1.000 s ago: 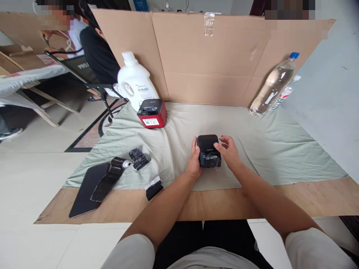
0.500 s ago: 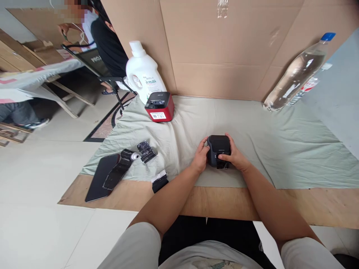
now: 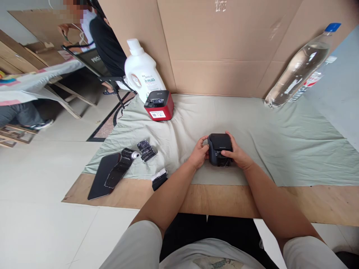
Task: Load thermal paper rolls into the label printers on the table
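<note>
A small black portable printer (image 3: 220, 142) rests on the cloth in front of me, a shiny dark strip at its lower front. My left hand (image 3: 199, 153) is closed against its left side, thumb bent at the edge; the tips of some fingers are hidden. Around the right side wraps my right hand (image 3: 240, 155), with the thumb lying across the front. Left of my forearm lie a small roll of black-and-white paper (image 3: 159, 180) and a crumpled black piece (image 3: 146, 150). A long dark strip with a white-cored roll (image 3: 135, 155) trails over a black tablet (image 3: 100, 175).
A red and black box-shaped printer (image 3: 162, 108) stands before a white detergent bottle (image 3: 144, 71). Large clear bottles (image 3: 301, 71) lean at the back right. Cardboard (image 3: 224, 41) walls the back of the table. Other people (image 3: 108, 48) sit at far left.
The view has shifted slightly. My left hand's thumb and forefinger have moved a little along the printer's left side. The right thumb has slid slightly right across the front.
</note>
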Demonstrator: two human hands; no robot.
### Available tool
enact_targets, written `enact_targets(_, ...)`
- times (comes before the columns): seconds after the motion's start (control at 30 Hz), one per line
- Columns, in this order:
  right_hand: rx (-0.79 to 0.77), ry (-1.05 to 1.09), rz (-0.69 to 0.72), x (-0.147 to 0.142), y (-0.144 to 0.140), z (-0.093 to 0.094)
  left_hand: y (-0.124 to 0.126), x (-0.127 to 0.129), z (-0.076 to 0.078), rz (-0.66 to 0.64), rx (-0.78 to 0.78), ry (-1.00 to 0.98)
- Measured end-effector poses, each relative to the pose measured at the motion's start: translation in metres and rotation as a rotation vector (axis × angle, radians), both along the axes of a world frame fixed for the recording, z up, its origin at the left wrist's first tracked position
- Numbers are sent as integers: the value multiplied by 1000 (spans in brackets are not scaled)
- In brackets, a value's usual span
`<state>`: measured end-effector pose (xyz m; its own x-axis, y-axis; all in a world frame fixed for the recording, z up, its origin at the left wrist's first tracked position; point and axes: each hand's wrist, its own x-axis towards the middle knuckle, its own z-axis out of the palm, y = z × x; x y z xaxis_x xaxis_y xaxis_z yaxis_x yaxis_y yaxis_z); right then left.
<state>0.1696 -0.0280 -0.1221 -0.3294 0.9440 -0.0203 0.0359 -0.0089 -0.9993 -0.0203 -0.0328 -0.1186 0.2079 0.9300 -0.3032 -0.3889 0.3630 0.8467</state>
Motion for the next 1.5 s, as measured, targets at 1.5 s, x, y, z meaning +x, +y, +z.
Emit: enact_targets(1.5, 248, -721, -465, 2, 18, -14, 23, 51, 32, -510, 735, 1285)
